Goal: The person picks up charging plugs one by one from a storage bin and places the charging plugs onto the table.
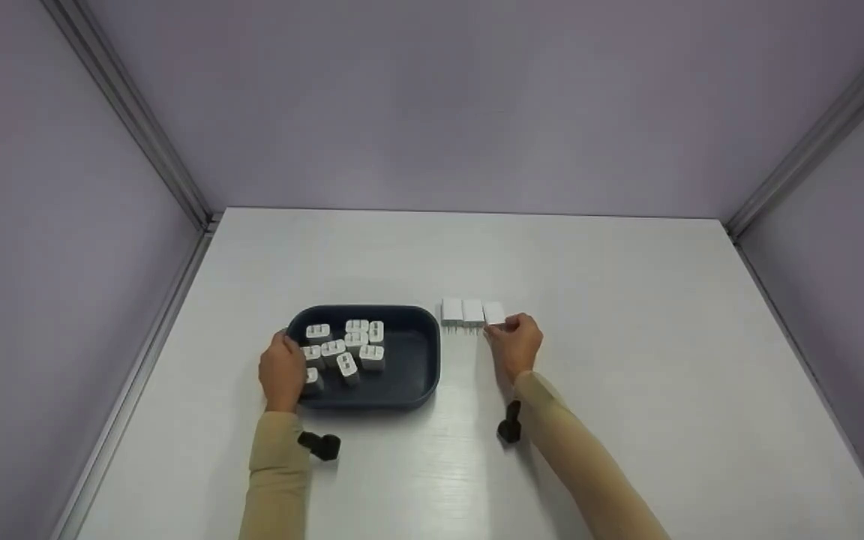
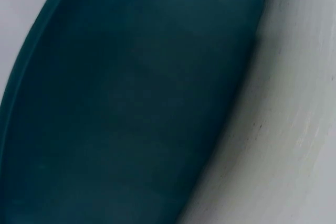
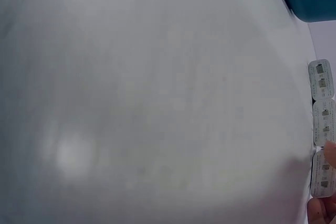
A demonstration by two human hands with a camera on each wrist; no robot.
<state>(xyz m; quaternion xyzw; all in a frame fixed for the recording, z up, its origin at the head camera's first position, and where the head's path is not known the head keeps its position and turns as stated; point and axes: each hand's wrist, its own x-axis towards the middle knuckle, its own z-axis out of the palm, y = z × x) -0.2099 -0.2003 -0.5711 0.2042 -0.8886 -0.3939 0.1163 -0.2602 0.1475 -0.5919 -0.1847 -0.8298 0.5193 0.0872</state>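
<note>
My left hand [image 1: 282, 373] grips the left rim of a dark blue tray [image 1: 413, 367]. In the tray, several white charger plugs [image 1: 371, 357] stand mostly toward the left half. To the right of the tray, two white charger plugs [image 1: 452, 311] lie side by side with their prongs toward me. Beside them, at the right end of the row, my right hand [image 1: 520, 349] pinches a third charger plug [image 1: 493, 311]. In the right wrist view, thumb and finger touch this end charger plug [image 3: 321, 182], its pronged face showing. The left wrist view shows the tray's side [image 2: 121, 98], not the hand.
A white table [image 1: 649, 360] carries everything, with purplish walls [image 1: 439, 112] at the back and both sides. Black wrist-camera mounts [image 1: 321, 445] stick out near both sleeves. The tray's right wall stands close to the row.
</note>
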